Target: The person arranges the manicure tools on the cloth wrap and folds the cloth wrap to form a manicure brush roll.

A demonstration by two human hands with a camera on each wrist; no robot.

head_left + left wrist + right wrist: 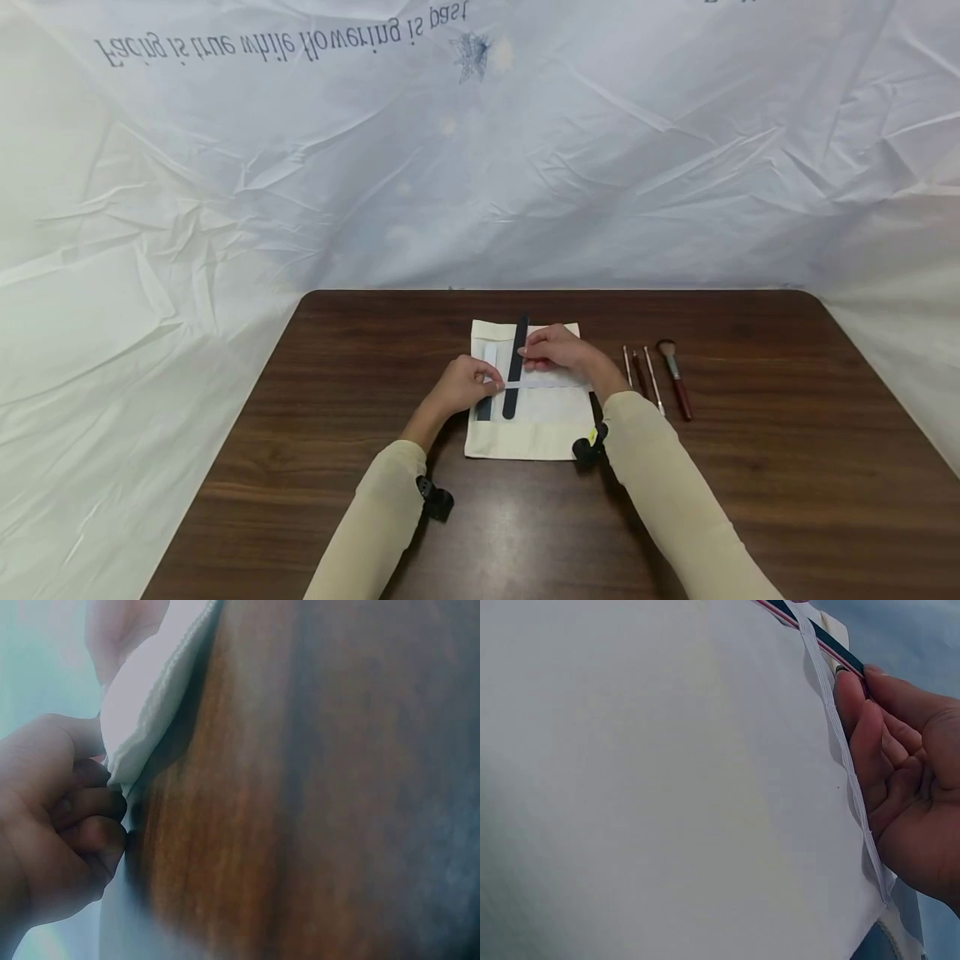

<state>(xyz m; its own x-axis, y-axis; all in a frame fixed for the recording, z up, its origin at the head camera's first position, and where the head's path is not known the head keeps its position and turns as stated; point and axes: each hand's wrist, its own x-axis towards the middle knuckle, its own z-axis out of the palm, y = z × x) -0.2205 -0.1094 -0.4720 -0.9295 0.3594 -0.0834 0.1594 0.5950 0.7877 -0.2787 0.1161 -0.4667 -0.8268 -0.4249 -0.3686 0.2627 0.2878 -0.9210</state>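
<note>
- the dark file [515, 371] lies mid-frame under the elastic [546, 385]; your right hand [557, 348] pinches it, likely to steer it.
- your left hand [461, 387] pinches the elastic, probably for slack.
- the cloth [525, 442] lies beneath; a brush [679, 387], right of centre.

Your black nail file [516, 367]: mid-frame, top leaning right, tucked under white elastic band [551, 385]; your cream cloth [551, 408] spread beneath.

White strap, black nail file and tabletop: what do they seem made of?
White strap: probably woven elastic; matte, ribbed lengthwise.
Black nail file: perhaps abrasive-coated board; matte dark faces, pinkish layer along edge.
Tabletop: wood or wood-look laminate; brown grain, soft sheen.
</note>
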